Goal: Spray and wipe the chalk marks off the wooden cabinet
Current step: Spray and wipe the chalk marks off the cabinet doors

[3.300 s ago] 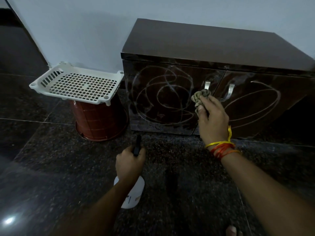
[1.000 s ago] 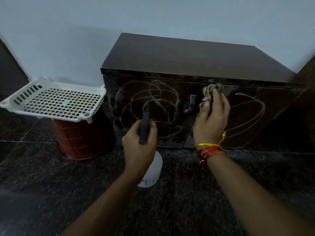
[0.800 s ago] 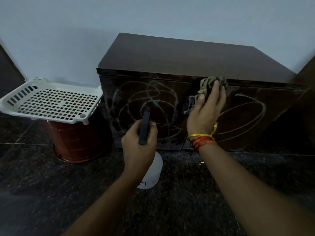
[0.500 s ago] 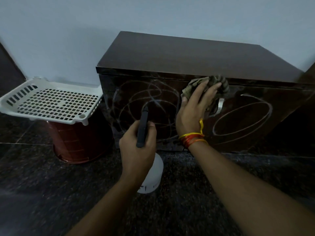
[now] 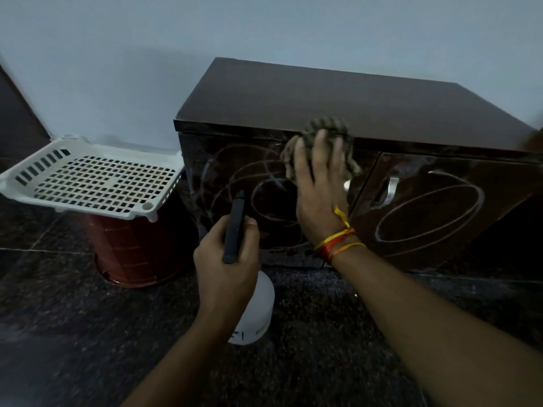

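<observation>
The dark glossy wooden cabinet (image 5: 338,101) stands on the floor against the wall, both doors shut, with looping white chalk marks (image 5: 429,212) across the two door fronts. A crumpled greyish cloth (image 5: 323,129) is pressed against the top of the left door. A white spray bottle (image 5: 255,312) with a black nozzle is held upright just before the left door.

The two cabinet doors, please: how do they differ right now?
The left door carries dense, overlapping chalk swirls; the right door shows a few clean ovals. The right hand presses a cloth to the left door's top; the right door is untouched. Both are dark, glossy, and still chalked.
</observation>
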`<state>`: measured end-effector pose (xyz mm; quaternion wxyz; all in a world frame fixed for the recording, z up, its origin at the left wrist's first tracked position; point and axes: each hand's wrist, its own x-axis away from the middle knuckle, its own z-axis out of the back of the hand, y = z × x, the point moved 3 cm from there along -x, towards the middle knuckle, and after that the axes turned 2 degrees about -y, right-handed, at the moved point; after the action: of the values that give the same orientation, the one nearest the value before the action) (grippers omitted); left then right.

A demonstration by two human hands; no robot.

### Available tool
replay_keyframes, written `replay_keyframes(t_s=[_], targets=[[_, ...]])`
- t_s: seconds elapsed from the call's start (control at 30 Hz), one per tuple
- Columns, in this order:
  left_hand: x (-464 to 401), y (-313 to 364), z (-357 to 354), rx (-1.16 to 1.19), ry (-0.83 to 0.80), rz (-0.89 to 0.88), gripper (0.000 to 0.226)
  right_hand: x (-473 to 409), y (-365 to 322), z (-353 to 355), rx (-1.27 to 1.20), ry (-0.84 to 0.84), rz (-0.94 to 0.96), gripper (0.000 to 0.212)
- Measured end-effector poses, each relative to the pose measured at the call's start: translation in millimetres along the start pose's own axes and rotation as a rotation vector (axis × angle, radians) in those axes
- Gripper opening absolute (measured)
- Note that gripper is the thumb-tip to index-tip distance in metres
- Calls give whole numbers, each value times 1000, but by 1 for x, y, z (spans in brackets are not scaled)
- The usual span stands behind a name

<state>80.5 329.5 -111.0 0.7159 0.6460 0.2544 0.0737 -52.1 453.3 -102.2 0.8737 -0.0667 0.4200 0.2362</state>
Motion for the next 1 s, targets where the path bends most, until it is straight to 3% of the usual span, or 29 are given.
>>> replay_keyframes(t_s=[0.13,0.3,0.5,0.77,1.0], targets=[[0,-4,9,-14,1,-7,34,-4,-1,-2,64,7,123,47],[-3,-9,18,-15,25,-1,21,3,23,5,134,59,-49,66],[-4,-13,25,-42,54,16,17,-21,-29,-10,118,30,248,62],[0,-6,41,-36,37,12,33,-10,1,-5,250,40,166,63],[0,-12,46,-39,98,30,18,-35,-55,-20,191,5,389,63]])
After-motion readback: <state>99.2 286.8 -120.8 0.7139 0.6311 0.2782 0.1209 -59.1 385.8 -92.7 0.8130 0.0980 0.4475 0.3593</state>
